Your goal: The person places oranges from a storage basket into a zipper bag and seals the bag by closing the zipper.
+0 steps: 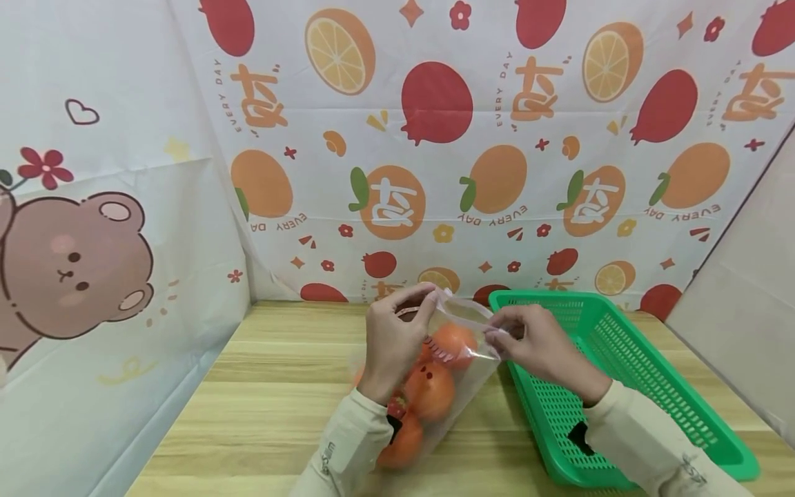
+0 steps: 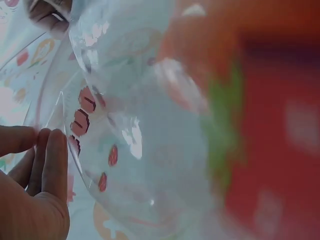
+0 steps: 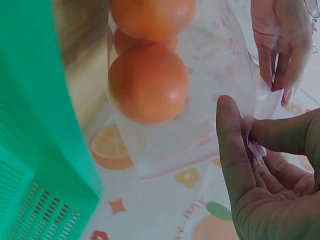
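A clear plastic zip bag point(image 1: 462, 407) with printed pictures holds several oranges point(image 1: 433, 390) on the wooden table. My left hand point(image 1: 397, 338) pinches the bag's top edge on the left between thumb and fingers. At the right of the same edge, my right hand point(image 1: 540, 345) pinches the plastic between thumb and curled fingers. Between the hands the bag's mouth stands parted. In the right wrist view two large oranges point(image 3: 148, 84) show through the plastic, with part of another behind them. Close to the left wrist camera, a blurred red and green print point(image 2: 270, 145) fills the right side.
A green plastic basket point(image 1: 627, 345) with perforated walls stands right of the bag, under my right forearm. The wooden table point(image 1: 248, 400) reaches back to a fruit-print cloth point(image 1: 435, 172). A white cloth with a bear print point(image 1: 74, 269) hangs at the left.
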Demonstrator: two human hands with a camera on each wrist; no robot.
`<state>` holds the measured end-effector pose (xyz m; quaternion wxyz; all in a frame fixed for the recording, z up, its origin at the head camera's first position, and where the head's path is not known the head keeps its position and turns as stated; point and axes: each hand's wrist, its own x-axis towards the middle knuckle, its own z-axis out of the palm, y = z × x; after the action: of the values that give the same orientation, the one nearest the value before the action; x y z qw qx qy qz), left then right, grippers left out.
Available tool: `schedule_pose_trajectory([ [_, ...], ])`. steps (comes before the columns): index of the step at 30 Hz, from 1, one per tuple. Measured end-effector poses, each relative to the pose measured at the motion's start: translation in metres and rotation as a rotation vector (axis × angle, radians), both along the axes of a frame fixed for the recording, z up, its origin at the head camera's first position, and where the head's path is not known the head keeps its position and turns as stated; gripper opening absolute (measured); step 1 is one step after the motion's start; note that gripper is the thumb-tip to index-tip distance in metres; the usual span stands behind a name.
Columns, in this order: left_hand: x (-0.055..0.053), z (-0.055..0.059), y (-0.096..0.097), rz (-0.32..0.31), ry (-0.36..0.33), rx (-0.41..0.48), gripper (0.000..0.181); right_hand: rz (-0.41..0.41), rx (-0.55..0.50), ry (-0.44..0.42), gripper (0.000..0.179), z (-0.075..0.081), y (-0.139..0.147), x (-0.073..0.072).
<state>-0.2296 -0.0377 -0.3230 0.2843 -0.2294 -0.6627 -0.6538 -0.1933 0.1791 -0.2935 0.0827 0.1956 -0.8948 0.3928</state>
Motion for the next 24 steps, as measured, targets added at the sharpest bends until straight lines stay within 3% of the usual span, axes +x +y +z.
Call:
schedule_pose_trajectory([
  [9,0.001,0.006,-0.004,0.072,0.088,0.005,0.017,-0.077,0.042,0.188,0.009,0.020,0.000,-0.001],
  [14,0.000,0.008,-0.012,0.102,0.128,-0.039,0.016,-0.049,0.107,0.370,0.014,0.025,0.000,-0.001],
  [18,-0.007,0.009,-0.025,0.141,0.164,-0.090,0.024,-0.007,0.106,0.487,0.022,0.030,0.001,-0.002],
  [21,-0.013,0.009,-0.040,0.167,0.128,-0.150,0.043,0.028,0.083,0.514,0.026,0.033,0.002,-0.004],
  [24,-0.019,0.006,-0.055,0.150,0.030,-0.233,0.060,0.048,0.064,0.514,0.029,0.034,0.003,-0.007],
])
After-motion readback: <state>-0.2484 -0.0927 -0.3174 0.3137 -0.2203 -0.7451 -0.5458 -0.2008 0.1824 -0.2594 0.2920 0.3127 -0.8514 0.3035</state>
